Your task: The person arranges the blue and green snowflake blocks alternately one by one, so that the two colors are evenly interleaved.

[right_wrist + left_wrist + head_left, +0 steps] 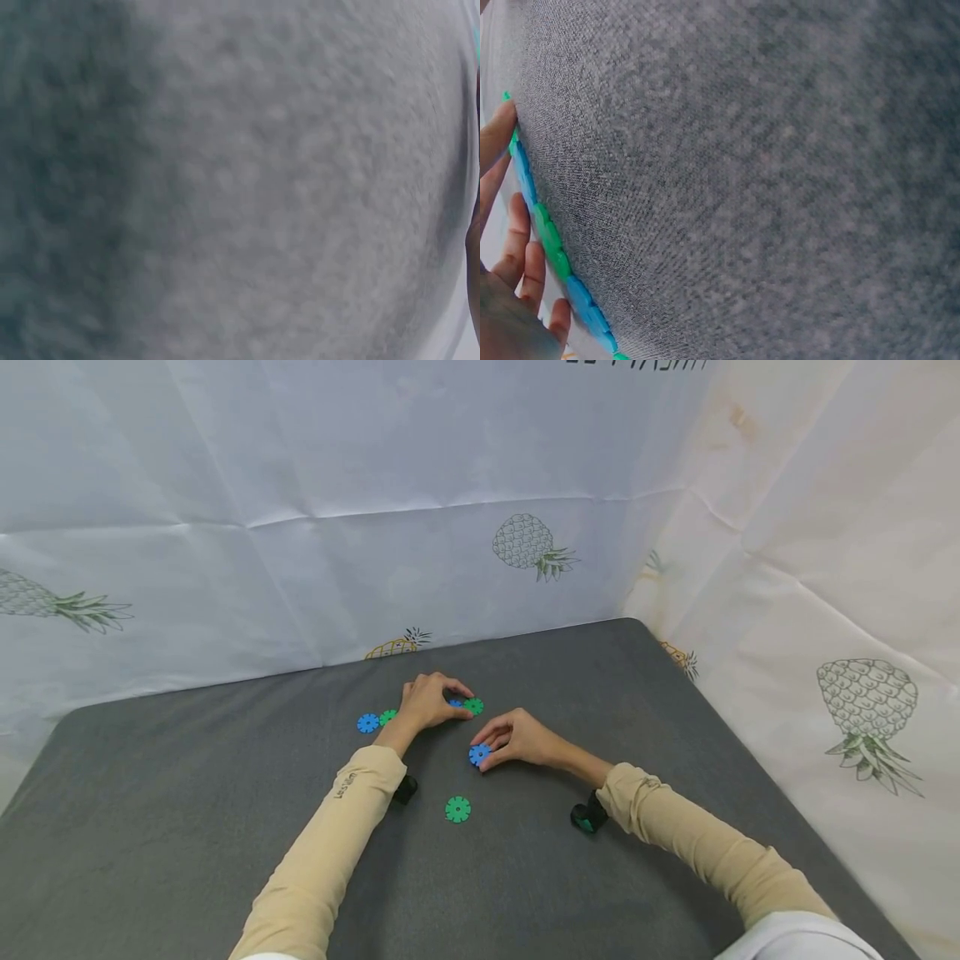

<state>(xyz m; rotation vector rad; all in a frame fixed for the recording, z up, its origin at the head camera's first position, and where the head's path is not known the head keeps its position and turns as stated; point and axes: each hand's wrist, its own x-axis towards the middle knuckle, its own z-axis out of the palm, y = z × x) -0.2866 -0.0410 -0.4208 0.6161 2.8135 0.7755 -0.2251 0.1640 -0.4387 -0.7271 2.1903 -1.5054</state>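
My right hand (528, 739) pinches a blue notched disc (480, 755) between thumb and fingers, just above the table. Farther back, my left hand (429, 700) has its thumb and index finger on either side of a green notched disc (474, 705), which ends a row lying on the table. Beside it in the row is another blue disc (454, 702), partly covered by the hand. At the row's left end lie a blue disc (367, 723) and a green disc (387, 717). The left wrist view shows green discs (549, 238) and blue discs (589, 311) alternating edge to edge; whether they interlock I cannot tell.
A loose green disc (457, 809) lies on the dark grey tabletop (187, 810), between the forearms. White cloth (337, 577) with pineapple prints hangs behind the table and along its right side. Black wrist cameras (588, 815) sit under the sleeves' cuffs.
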